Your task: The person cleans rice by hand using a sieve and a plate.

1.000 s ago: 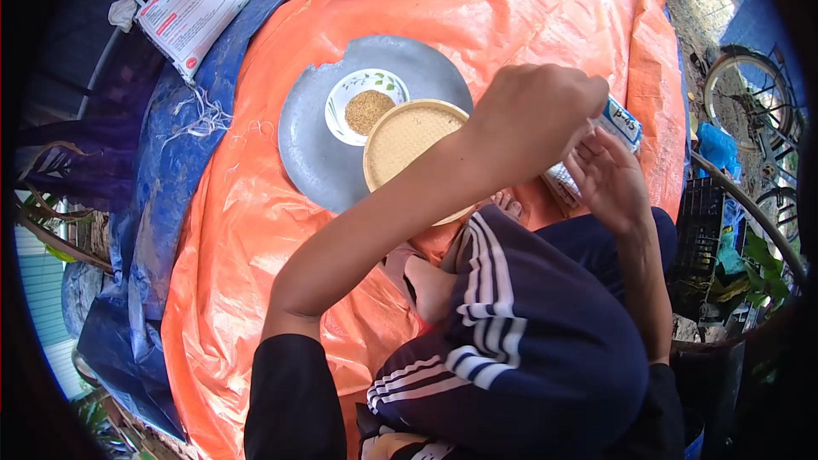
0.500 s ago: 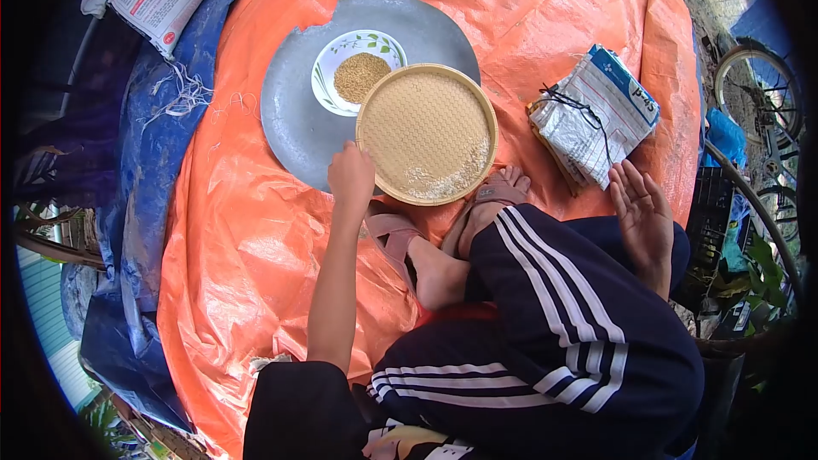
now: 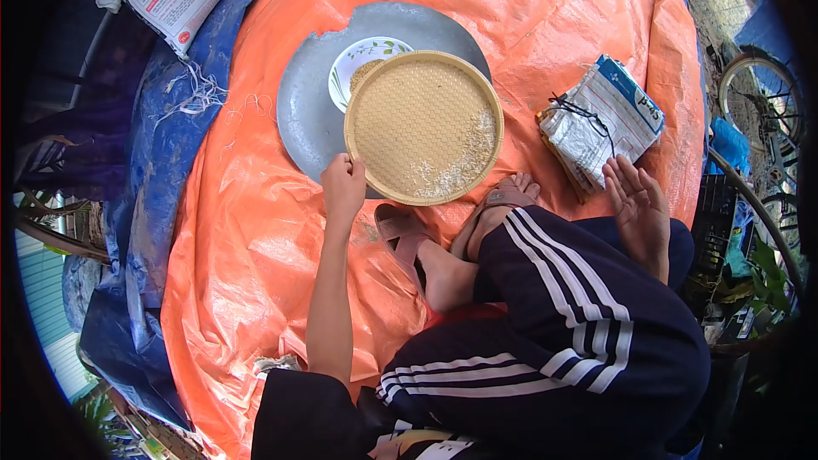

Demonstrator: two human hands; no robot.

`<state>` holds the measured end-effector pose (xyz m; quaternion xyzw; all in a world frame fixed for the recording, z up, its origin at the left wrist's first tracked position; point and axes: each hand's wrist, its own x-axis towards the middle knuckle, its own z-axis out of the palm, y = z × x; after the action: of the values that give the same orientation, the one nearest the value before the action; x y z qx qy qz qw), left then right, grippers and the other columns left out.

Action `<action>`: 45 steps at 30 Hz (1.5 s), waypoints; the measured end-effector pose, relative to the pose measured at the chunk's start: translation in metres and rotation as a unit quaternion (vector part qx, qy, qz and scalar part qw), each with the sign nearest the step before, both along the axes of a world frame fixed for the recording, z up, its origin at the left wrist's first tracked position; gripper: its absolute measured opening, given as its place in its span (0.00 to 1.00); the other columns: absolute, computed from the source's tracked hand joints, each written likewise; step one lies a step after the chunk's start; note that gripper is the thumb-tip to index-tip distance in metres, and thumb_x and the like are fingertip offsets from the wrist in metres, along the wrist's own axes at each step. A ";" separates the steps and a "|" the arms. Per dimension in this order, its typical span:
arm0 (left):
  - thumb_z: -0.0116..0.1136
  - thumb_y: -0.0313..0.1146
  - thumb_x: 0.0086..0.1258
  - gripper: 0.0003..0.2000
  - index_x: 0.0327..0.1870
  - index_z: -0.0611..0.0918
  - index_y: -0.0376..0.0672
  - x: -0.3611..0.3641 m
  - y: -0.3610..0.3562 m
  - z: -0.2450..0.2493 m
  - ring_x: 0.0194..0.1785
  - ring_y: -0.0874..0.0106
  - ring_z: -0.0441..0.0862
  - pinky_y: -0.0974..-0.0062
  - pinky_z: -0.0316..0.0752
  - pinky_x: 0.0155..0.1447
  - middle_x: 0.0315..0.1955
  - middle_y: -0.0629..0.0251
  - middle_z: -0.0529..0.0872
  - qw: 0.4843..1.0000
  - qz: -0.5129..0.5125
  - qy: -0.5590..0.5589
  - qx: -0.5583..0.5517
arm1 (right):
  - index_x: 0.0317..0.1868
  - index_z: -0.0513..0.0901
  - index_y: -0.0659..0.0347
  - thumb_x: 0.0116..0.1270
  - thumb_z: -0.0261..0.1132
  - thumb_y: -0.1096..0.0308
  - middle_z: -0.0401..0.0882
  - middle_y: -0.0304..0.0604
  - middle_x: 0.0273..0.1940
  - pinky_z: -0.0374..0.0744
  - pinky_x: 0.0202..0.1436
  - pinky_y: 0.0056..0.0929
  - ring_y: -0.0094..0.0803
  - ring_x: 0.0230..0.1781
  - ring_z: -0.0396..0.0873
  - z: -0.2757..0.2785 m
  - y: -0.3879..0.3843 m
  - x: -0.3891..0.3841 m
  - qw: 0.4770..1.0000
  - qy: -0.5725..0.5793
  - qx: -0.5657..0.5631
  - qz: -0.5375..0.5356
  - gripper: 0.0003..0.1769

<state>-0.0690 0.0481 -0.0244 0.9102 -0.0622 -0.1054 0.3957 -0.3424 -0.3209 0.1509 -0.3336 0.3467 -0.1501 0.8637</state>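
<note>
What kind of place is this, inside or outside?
Most likely outdoors, in a yard: an orange plastic tarp is spread on the ground, a bicycle wheel stands on bare dirt at the right, and green leafy plants grow at the edges.

Bright, even daylight fills the scene; the orange tarp (image 3: 528, 8) is vivid and shows faint sheen on its creases; shadows are soft and short; a fisheye lens bends everything toward a dark circular border; the centre is sharp, while the bicycle (image 3: 763, 94) near the rim is smeared and distorted.
</note>
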 end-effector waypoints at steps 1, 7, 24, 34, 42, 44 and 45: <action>0.58 0.33 0.71 0.15 0.27 0.74 0.31 0.000 -0.006 0.001 0.22 0.62 0.81 0.62 0.74 0.32 0.20 0.50 0.82 1.000 -0.003 0.007 -0.015 | 0.70 0.66 0.77 0.79 0.54 0.61 0.72 0.59 0.67 0.71 0.76 0.35 0.44 0.71 0.71 0.001 0.001 0.001 1.000 -0.001 0.006 0.010 0.29; 0.57 0.33 0.70 0.15 0.25 0.74 0.32 0.002 -0.018 0.009 0.22 0.59 0.84 0.63 0.77 0.33 0.19 0.49 0.83 0.999 0.021 0.007 -0.025 | 0.68 0.66 0.80 0.78 0.53 0.62 0.72 0.62 0.66 0.73 0.75 0.35 0.45 0.69 0.72 0.002 0.006 0.001 1.000 0.009 0.010 0.008 0.29; 0.56 0.36 0.69 0.16 0.26 0.76 0.31 0.023 0.007 -0.052 0.28 0.51 0.85 0.57 0.75 0.35 0.21 0.46 0.83 0.998 0.061 -0.017 -0.004 | 0.67 0.67 0.79 0.77 0.53 0.62 0.73 0.62 0.65 0.74 0.74 0.35 0.45 0.68 0.74 0.007 0.013 0.011 1.000 0.011 -0.015 0.011 0.29; 0.57 0.35 0.68 0.14 0.28 0.78 0.30 -0.010 -0.015 -0.033 0.34 0.46 0.85 0.55 0.77 0.40 0.26 0.43 0.85 0.997 0.077 0.006 -0.014 | 0.67 0.68 0.80 0.77 0.53 0.63 0.73 0.63 0.65 0.73 0.74 0.34 0.45 0.68 0.74 0.012 0.017 0.013 0.999 0.008 -0.032 0.007 0.28; 0.57 0.35 0.69 0.14 0.32 0.80 0.29 -0.030 -0.022 -0.047 0.40 0.42 0.85 0.50 0.78 0.44 0.31 0.38 0.86 0.996 0.086 -0.006 0.000 | 0.66 0.68 0.80 0.76 0.54 0.63 0.73 0.63 0.66 0.74 0.74 0.36 0.47 0.68 0.74 0.020 0.031 0.024 0.999 -0.033 -0.032 0.006 0.28; 0.57 0.35 0.69 0.14 0.31 0.80 0.29 -0.036 -0.026 -0.041 0.41 0.41 0.85 0.49 0.78 0.45 0.31 0.37 0.85 0.995 0.094 -0.028 0.008 | 0.67 0.67 0.81 0.77 0.53 0.62 0.72 0.64 0.66 0.73 0.75 0.39 0.47 0.69 0.73 0.023 0.035 0.027 0.998 -0.054 -0.029 0.013 0.29; 0.58 0.36 0.70 0.14 0.37 0.81 0.29 -0.036 -0.023 -0.047 0.38 0.46 0.87 0.54 0.80 0.43 0.30 0.43 0.87 0.997 0.078 -0.019 0.005 | 0.67 0.67 0.81 0.78 0.52 0.62 0.72 0.64 0.66 0.72 0.75 0.39 0.48 0.69 0.73 0.027 0.038 0.030 0.997 -0.065 -0.027 0.016 0.29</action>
<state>-0.1051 0.0249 -0.0712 0.9160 0.0020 -0.0577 0.3970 -0.3124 -0.2828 0.1782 -0.3517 0.2801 -0.1672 0.8774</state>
